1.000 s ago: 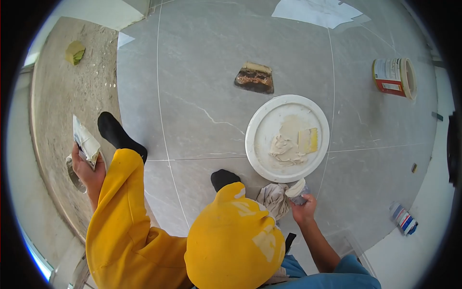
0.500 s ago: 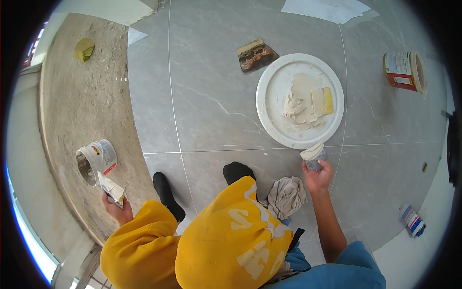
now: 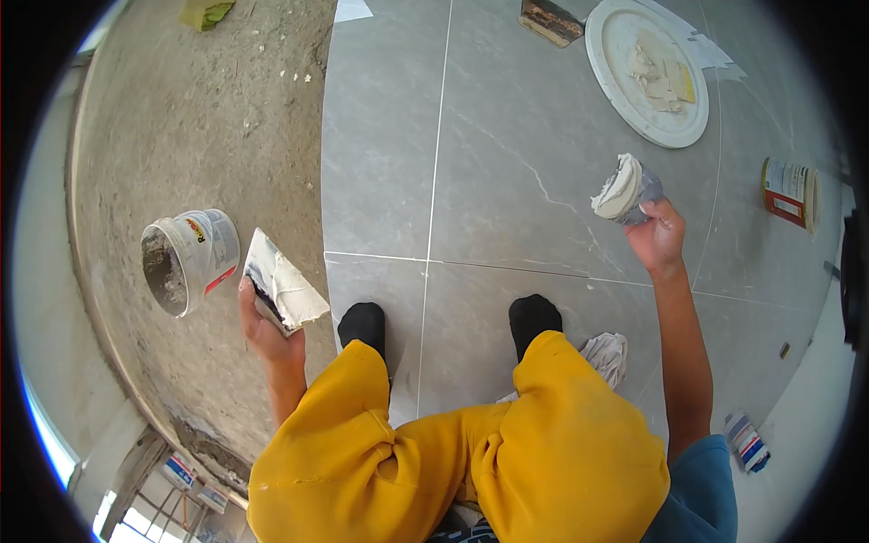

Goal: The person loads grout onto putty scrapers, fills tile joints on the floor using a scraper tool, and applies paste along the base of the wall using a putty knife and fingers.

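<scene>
My left hand point(image 3: 267, 337) is closed on a flat putty-coated plate point(image 3: 288, 282), dark at one edge and smeared with off-white paste; its handle, if any, is hidden. A tipped-over white bucket point(image 3: 213, 242) with a dirty inside lies just left of it on the rough concrete. On the right, my right hand point(image 3: 659, 237) grips a grey putty spreader point(image 3: 644, 192) with a thick ridge of white putty point(image 3: 621, 188) along its far edge. Farther off is a round white lid point(image 3: 608, 56) carrying more putty point(image 3: 650, 77) and a yellow-and-white piece point(image 3: 679, 83).
Grey tiles point(image 3: 489, 217) meet bare concrete point(image 3: 244, 154) on the left. A brownish block point(image 3: 550, 23) sits by the lid. A red-and-white bucket point(image 3: 786, 192) lies at right, a blue-and-white packet point(image 3: 748, 443) below it. A crumpled cloth point(image 3: 606, 355) is near my foot.
My view has turned and shifted left, and my legs stand apart. The left hand has raised its coated plate away from the bucket. My right hand and spreader are now farther from the lid.
</scene>
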Action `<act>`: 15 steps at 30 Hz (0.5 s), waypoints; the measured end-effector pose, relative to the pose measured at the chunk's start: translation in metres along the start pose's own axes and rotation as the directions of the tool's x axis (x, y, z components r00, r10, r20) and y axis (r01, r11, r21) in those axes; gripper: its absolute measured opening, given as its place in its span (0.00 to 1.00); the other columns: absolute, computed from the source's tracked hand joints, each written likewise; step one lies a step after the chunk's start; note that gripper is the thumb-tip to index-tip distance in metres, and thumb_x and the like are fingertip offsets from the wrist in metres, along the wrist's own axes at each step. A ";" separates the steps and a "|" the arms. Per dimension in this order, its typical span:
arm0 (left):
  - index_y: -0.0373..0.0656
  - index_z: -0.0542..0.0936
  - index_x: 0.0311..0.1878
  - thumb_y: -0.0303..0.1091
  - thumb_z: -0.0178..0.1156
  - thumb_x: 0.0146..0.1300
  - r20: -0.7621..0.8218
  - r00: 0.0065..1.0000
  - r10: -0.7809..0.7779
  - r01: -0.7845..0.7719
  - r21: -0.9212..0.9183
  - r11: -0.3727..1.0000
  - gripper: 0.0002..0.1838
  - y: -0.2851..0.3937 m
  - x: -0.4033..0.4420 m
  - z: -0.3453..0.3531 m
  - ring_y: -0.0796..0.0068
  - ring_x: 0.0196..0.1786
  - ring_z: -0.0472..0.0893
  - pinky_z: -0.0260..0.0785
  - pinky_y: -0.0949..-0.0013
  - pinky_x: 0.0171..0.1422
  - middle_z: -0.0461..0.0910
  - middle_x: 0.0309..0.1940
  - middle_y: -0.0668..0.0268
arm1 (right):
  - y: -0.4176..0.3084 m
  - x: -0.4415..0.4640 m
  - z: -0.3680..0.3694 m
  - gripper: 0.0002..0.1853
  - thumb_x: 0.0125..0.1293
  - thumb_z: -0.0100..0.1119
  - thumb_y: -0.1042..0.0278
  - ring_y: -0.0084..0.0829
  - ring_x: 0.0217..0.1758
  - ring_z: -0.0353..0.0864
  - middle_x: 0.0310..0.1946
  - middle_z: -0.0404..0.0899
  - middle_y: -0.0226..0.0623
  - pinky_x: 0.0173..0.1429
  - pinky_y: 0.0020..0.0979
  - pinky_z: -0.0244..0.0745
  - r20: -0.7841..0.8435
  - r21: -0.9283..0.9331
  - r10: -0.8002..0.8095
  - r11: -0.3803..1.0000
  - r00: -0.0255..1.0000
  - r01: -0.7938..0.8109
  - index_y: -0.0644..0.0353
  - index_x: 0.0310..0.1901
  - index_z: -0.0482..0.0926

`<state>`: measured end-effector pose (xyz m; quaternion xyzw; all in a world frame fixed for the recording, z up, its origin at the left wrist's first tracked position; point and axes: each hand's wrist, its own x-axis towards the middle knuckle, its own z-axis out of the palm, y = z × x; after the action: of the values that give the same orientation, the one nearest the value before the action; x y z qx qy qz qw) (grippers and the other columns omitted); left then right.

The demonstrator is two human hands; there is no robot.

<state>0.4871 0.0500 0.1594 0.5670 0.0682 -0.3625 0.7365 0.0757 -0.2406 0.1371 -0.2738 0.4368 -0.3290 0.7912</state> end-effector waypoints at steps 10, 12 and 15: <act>0.40 0.73 0.55 0.42 0.47 0.72 0.339 0.939 -0.063 0.069 -0.005 0.998 0.17 0.018 0.120 0.039 0.71 0.48 0.80 0.73 0.66 0.54 0.79 0.46 0.64 | 0.205 -0.283 -0.125 0.25 0.43 0.56 0.63 0.46 0.47 0.78 0.42 0.80 0.43 0.56 0.47 0.71 -0.643 0.465 0.382 0.883 0.664 -0.058 0.62 0.47 0.77; 0.40 0.73 0.54 0.41 0.47 0.72 0.362 0.931 -0.052 0.047 0.023 0.999 0.17 0.020 0.133 0.045 0.71 0.48 0.80 0.73 0.65 0.55 0.79 0.46 0.64 | 0.229 -0.338 -0.118 0.24 0.45 0.56 0.64 0.44 0.47 0.79 0.42 0.80 0.43 0.55 0.45 0.72 -0.793 0.460 0.402 0.888 0.458 0.018 0.63 0.48 0.77; 0.39 0.73 0.56 0.41 0.47 0.72 0.420 0.904 -0.082 0.097 -0.015 0.995 0.18 0.022 0.145 0.056 0.72 0.49 0.81 0.73 0.66 0.55 0.79 0.48 0.64 | 0.206 -0.370 -0.104 0.23 0.48 0.56 0.66 0.41 0.46 0.80 0.41 0.81 0.41 0.54 0.42 0.73 -0.882 0.342 0.300 0.938 0.364 0.054 0.64 0.48 0.77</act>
<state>0.5886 -0.0636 0.1217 0.4589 -0.0590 -0.5078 0.7267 -0.1058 0.1560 0.1287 0.1204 0.7647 -0.4288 0.4657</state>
